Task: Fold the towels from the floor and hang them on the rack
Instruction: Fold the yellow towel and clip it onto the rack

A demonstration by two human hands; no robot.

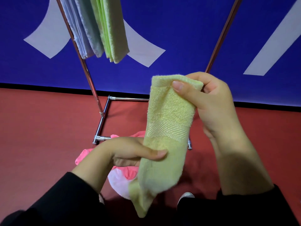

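A person is holding a pale green towel (166,136) in front of the chrome rack (91,84), folded into a long narrow strip. The right hand (210,101) is pinching the strip's upper end, thumb pressing the front and fingers curling behind. The left hand (128,150) is gripping it lower down, thumb lying across the front. On the rack, white, grey and green hanging towels (97,28) are draping from above. Beside the rack's base, pink towels (120,173) are lying on the red floor (40,128)
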